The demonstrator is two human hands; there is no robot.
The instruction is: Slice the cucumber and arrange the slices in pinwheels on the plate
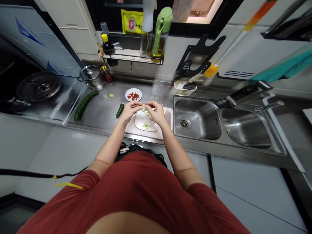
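Observation:
Between the fingertips of my left hand (131,111) and my right hand (156,113) is a thin pale-green cucumber slice (143,108), pinched from both sides. Under my hands lies a white plate (138,123), with cucumber slices (146,125) laid out like petals near its front and more slices partly hidden behind my fingers. The plate rests on a light cutting board (168,114). Just left of my left hand lies a cut piece of cucumber (120,110). Behind my hands stands a small white dish (139,92) of chopped red pieces (133,96).
A whole cucumber (84,106) and a cucumber end (111,95) lie to the left on the steel counter (102,112). A lidded pot (91,78) and a red-capped-looking sauce bottle (107,75) stand behind. The double sink (197,118) is at right, beneath a faucet (270,105).

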